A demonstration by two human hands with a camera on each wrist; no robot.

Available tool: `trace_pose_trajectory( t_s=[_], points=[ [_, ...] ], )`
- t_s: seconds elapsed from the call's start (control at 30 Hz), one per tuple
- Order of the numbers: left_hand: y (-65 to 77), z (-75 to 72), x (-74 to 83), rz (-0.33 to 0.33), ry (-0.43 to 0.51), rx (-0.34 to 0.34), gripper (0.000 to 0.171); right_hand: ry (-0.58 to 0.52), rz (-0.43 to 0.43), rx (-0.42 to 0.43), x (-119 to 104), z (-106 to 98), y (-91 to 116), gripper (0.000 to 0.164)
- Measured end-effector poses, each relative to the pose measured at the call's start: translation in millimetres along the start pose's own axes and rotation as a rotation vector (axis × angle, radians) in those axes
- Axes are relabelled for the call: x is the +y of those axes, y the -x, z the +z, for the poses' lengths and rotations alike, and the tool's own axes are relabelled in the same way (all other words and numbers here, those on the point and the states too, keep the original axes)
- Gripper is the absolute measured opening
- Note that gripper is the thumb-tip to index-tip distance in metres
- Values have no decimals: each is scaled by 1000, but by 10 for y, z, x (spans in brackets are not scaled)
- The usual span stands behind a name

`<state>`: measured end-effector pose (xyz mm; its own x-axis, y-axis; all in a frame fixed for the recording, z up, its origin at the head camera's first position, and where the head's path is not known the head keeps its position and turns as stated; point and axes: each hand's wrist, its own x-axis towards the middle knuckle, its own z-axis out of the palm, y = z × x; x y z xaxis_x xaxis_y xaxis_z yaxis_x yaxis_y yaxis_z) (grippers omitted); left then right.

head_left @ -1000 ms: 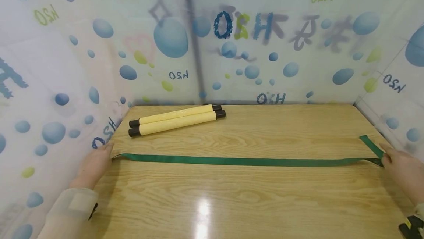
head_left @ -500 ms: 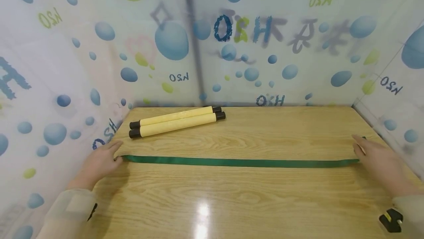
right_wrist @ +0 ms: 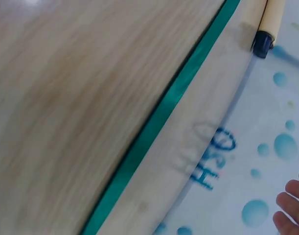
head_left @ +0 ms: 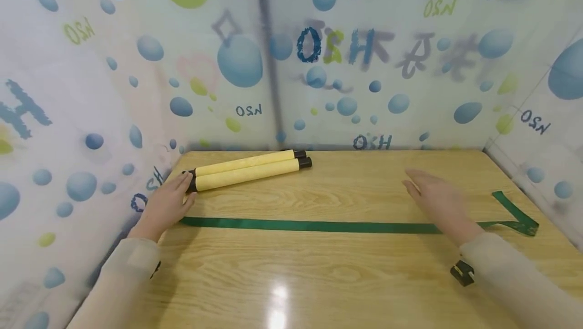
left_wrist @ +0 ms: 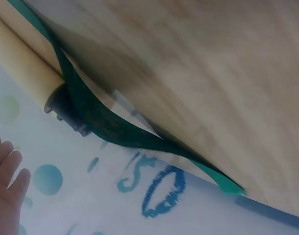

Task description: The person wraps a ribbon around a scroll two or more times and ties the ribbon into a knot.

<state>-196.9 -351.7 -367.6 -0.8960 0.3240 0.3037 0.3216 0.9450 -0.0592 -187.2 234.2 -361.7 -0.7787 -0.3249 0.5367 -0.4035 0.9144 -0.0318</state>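
A long green ribbon (head_left: 314, 225) lies stretched flat from side to side on the wooden table, its right end folded back at an angle. In the left wrist view the ribbon (left_wrist: 105, 125) twists, with its end close to the table edge. Two yellow rolls with black ends (head_left: 248, 173) lie side by side behind it, like a rolled-up scroll. My left hand (head_left: 166, 205) is off the ribbon, and its straight fingers overlap the rolls' left black ends. My right hand (head_left: 439, 205), fingers extended and holding nothing, is over the right part of the ribbon.
The wooden table (head_left: 319, 278) meets a printed curtain (head_left: 346, 81) with blue drops at the back and both sides. A small black-and-yellow device (head_left: 462, 272) sits at my right sleeve. Light glares off the front of the table.
Both hands have let go of the ribbon's ends. The left has moved forward to the rolls' left ends, the right well inward to the left. The ribbon's folded right end now shows.
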Motion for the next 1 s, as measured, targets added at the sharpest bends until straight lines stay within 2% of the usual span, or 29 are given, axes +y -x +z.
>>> trace_pose_trajectory(
  t_s=[0.1, 0.23, 0.37, 0.5, 0.6, 0.7, 0.8, 1.0],
  points=[
    [-154, 38, 30, -9, -35, -51, 57, -39, -4, -74, -192, 89, -180, 41],
    [-333, 87, 80, -36, 1, -129, 58, -66, -76, -51, -455, 271, -392, 40],
    [-486, 134, 126, -43, 59, -176, 58, -87, -123, -45, -751, 459, -557, 38],
    [-612, 174, 186, -21, 46, -168, 55, -95, -111, -109, -1030, 619, -687, 38],
    [-717, 185, 236, -12, 35, -138, 53, -77, -116, -128, -1186, 705, -806, 39],
    [-818, 225, 262, -20, 41, -119, 51, -55, -144, -124, -1298, 789, -923, 39],
    [-914, 296, 263, -40, 53, -115, 50, -51, -146, -156, -1389, 883, -1022, 41],
    [-1069, 446, 240, -96, 76, -147, 48, -109, -54, -277, -1602, 1055, -1152, 40]
  ],
)
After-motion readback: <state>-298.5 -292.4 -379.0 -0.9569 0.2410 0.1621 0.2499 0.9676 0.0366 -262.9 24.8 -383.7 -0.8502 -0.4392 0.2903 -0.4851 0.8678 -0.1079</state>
